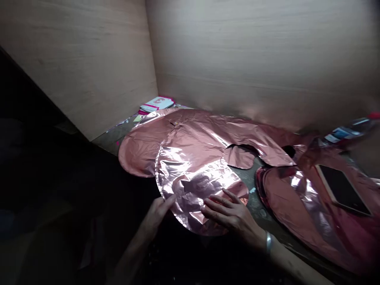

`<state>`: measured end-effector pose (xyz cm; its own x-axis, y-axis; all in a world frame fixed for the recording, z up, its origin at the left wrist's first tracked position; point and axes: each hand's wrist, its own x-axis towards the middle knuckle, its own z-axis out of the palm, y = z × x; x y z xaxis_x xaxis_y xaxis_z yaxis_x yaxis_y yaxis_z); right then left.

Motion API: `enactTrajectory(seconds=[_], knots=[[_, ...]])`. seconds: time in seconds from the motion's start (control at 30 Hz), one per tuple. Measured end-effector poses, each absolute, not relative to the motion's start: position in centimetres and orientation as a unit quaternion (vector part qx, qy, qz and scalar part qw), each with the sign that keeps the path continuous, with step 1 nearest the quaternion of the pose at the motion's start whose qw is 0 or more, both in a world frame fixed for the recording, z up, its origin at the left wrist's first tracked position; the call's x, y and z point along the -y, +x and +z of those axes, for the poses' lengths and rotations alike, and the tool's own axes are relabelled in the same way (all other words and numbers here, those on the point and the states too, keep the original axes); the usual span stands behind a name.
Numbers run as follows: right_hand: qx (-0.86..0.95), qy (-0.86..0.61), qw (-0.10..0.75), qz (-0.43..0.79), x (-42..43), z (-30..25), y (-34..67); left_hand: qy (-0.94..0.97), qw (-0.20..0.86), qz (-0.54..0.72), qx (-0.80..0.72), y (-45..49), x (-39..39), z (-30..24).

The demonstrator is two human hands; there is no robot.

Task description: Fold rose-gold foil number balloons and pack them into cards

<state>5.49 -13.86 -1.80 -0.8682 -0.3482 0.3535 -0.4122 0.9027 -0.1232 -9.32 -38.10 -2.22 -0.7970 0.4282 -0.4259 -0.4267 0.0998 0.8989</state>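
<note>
A flat, uninflated rose-gold foil balloon [192,154] lies spread over a grey worktop. Its rounded near lobe reaches the table's front edge. My left hand [157,215] pinches the lobe's left rim between thumb and fingers. My right hand [230,213], with a silver bangle on the wrist, lies on the crinkled foil with its fingers stretched out and slightly apart, pressing it flat.
More rose-gold foil balloons [299,206] are stacked at the right with a dark phone [341,189] lying on them. A plastic bottle [350,132] lies at the far right. Pink and blue packets [157,103] sit in the back corner. Plywood walls [237,59] close in the back and left.
</note>
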Motion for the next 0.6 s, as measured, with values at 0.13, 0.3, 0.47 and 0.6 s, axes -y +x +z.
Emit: enactTrajectory(seconds=[0.13, 0.3, 0.47, 0.6], knots=[[0.960, 0.188, 0.177, 0.108, 14.1, -3.0, 5.7, 0.146, 0.162, 0.469, -0.856, -13.2, 40.0, 0.5], [0.949, 0.218, 0.195, 0.116, 14.5, -4.6, 4.9, 0.417, 0.024, 0.383, -0.824, -18.1, 32.9, 1.6], [0.957, 0.202, 0.170, 0.118, 14.0, -4.0, 5.2, 0.574, 0.046, 0.135, -0.807, -23.8, 26.5, -1.9], [0.958, 0.183, 0.176, 0.135, 14.0, -3.4, 5.6, 0.549, 0.023, 0.157, -0.821, -25.3, 23.0, -1.5]])
